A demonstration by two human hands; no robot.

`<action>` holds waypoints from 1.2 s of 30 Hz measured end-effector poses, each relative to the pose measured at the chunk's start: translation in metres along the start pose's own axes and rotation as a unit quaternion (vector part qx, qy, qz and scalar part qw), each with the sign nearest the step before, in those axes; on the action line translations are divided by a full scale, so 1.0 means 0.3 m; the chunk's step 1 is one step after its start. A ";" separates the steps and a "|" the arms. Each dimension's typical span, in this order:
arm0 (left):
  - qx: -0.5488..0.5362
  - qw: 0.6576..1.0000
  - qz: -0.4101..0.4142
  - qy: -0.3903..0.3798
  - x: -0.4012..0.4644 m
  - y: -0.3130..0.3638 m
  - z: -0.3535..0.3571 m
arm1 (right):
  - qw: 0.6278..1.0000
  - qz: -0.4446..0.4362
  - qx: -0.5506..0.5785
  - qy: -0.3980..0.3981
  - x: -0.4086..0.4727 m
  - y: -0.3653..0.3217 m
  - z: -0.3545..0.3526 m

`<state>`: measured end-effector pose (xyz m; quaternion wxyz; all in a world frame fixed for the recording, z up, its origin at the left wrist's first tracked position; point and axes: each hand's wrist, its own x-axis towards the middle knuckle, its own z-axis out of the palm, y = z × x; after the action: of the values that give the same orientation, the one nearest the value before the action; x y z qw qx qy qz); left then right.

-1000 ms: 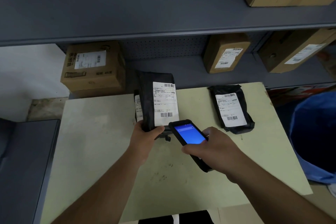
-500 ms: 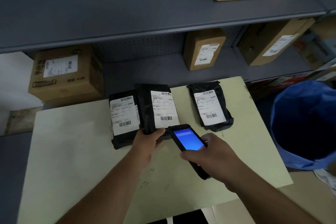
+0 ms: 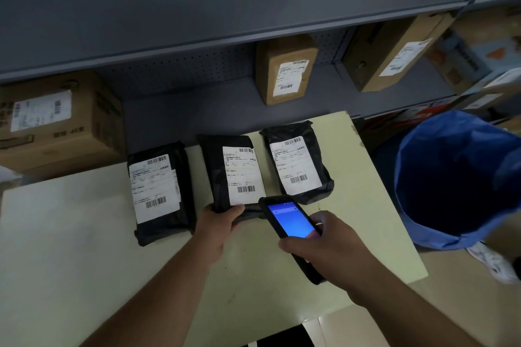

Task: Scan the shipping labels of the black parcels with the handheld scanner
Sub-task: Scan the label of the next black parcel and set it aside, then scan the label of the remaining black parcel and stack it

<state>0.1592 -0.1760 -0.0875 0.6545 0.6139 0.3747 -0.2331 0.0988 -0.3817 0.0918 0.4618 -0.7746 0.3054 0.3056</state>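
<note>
Lowered since a second ago: middle parcel, now nearly flat on counter between two other parcels, label up. Left hand pinches its near edge; right hand wraps scanner, pointed at label. Scan likely imminent.

Left hand grips the middle black parcel; right hand holds the handheld scanner beside its label.
</note>
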 end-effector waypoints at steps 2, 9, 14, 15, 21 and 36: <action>0.014 1.000 0.002 0.005 0.022 -0.006 0.016 | 1.000 0.005 0.005 0.003 0.010 0.009 -0.015; 0.100 0.993 0.033 0.046 0.056 0.009 0.079 | 1.000 0.012 0.018 0.010 0.032 0.033 -0.060; 0.142 0.988 0.034 0.049 0.052 0.017 0.120 | 0.999 0.015 0.024 0.017 0.034 0.053 -0.090; 0.152 0.987 0.036 0.048 0.050 0.020 0.123 | 0.999 0.018 0.026 0.018 0.035 0.058 -0.093; 0.206 0.978 0.034 0.029 0.040 0.025 0.124 | 0.999 0.024 0.026 0.023 0.039 0.069 -0.091; 0.315 0.947 0.054 -0.007 -0.052 0.019 -0.033 | 1.000 -0.007 0.002 -0.012 0.010 -0.019 0.074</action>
<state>0.1520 -0.1679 -0.0713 0.4415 0.8066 0.2444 -0.3079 0.1006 -0.3601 0.0840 0.4693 -0.7718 0.2955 0.3110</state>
